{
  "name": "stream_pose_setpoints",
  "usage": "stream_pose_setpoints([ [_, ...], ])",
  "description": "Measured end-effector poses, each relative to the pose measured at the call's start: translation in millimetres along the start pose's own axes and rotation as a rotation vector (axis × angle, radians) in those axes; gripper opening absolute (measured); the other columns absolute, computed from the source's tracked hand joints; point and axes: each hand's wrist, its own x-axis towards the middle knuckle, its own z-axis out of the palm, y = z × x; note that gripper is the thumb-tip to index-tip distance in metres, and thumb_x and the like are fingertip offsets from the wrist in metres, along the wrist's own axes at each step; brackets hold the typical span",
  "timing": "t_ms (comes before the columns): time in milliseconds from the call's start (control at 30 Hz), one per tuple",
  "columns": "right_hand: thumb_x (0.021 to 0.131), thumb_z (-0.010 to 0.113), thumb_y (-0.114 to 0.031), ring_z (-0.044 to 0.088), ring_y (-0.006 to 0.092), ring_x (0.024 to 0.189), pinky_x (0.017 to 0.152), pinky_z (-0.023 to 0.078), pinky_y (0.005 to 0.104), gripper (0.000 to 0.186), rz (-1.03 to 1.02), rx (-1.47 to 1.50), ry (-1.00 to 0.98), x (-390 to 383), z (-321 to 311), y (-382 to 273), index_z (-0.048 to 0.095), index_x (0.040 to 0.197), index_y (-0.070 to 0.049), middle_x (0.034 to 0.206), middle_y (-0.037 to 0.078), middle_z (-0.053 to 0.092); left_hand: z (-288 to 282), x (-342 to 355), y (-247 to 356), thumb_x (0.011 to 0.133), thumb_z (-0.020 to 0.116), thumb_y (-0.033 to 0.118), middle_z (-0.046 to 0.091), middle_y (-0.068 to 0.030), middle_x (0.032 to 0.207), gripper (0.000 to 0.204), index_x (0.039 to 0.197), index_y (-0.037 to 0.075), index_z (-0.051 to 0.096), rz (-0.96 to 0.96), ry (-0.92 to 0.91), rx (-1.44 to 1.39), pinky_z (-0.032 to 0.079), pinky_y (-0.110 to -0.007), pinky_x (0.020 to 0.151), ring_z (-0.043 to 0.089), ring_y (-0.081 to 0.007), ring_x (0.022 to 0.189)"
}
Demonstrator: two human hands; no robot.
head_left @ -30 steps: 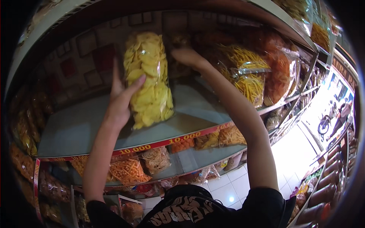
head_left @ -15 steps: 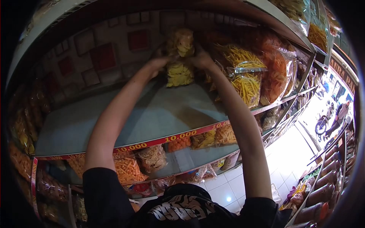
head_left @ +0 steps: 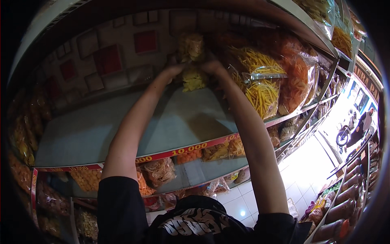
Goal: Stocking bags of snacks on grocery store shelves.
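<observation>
At the back of a grey shelf [head_left: 85,126], both my arms reach into shadow. My left hand [head_left: 172,70] grips a clear bag of yellow chips [head_left: 194,81] from the left, while my right hand [head_left: 212,67] holds its right side. The bag stands upright, its top crumpled or folded, beside other bags at the back; where it ends is hard to tell. Just right of my hands sit bags of thin yellow sticks [head_left: 260,97] and bags of orange crisps [head_left: 294,85].
Bagged snacks hang or lie at the left [head_left: 24,134] and on the shelf below [head_left: 158,173]. More bags [head_left: 341,38] are overhead at the right. Jars [head_left: 347,201] line the lower right. Outside the bright doorway, a person [head_left: 365,122] is near a parked motorbike [head_left: 343,136].
The chip bag has moved from the shelf's front middle to its back, slightly right. My left hand travelled with it; my right hand now grips its side.
</observation>
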Motion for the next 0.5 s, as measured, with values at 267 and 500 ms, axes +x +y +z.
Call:
stream_pose_setpoints([
  [267, 0.070, 0.073, -0.039, 0.034, 0.0347, 0.131, 0.110, 0.027, 0.0378, 0.094, 0.276, 0.001, 0.163, -53.0, -4.2, -61.4, 0.024, 0.142, -0.004, 0.143, 0.025, 0.031, 5.9, 14.5, -9.6, 0.081, 0.066, 0.043, 0.044, -0.0162, 0.135, 0.076, 0.140, 0.010, 0.031, 0.025, 0.120, 0.134, 0.042, -0.044, 0.098, 0.043, -0.0298, 0.124],
  [500, 0.077, 0.068, -0.026, 0.055, 0.0389, 0.104, 0.091, 0.045, 0.0413, 0.072, -0.114, -0.538, 0.257, -124.0, -13.5, -79.9, 0.035, 0.138, -0.010, 0.114, 0.024, 0.054, 32.7, 6.5, -0.3, 0.077, 0.067, 0.025, 0.050, -0.0215, 0.127, 0.073, 0.138, 0.003, 0.032, 0.379, 0.361, 0.334, 0.040, -0.037, 0.097, 0.050, -0.0316, 0.118],
])
